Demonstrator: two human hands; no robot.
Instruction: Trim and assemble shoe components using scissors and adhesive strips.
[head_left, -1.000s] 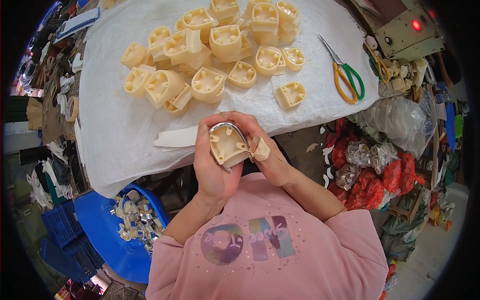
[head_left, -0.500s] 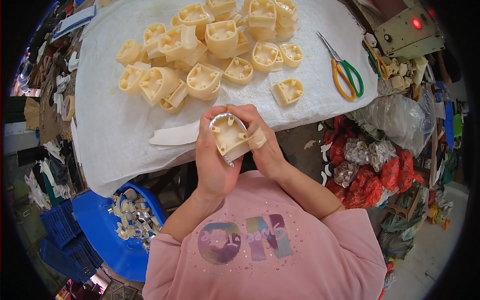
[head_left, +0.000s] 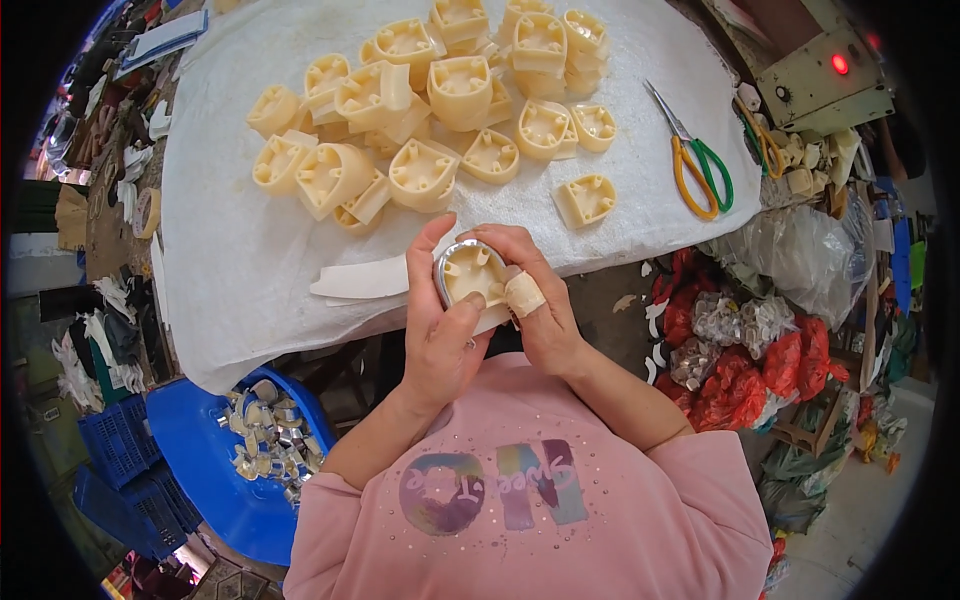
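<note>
Between my two hands, just over the table's near edge, is a cream plastic shoe heel (head_left: 470, 268) with its hollow, pegged side up. A shiny silver strip (head_left: 441, 268) runs round its curved rim. My left hand (head_left: 437, 330) grips the heel from the left, thumb pressed on its inside edge and index finger raised beside it. Wrapped round the far and right sides, my right hand (head_left: 540, 300) has tape on its thumb. A pale curved strip (head_left: 362, 281) lies on the white cloth left of my hands. One loose heel (head_left: 585, 201) stands ahead of my right hand.
Several more heels (head_left: 420, 172) are heaped at the table's far side. Scissors (head_left: 690, 160) with orange and green handles lie at the right, near a metal box (head_left: 825, 80) with a red light. A blue tub (head_left: 190, 440) of silvery pieces stands lower left; red bags (head_left: 735, 380) lie right.
The heel has turned in my hands and shifted slightly right. My left thumb has come onto its inside edge, and the silver strip's loose lower end no longer hangs out as before.
</note>
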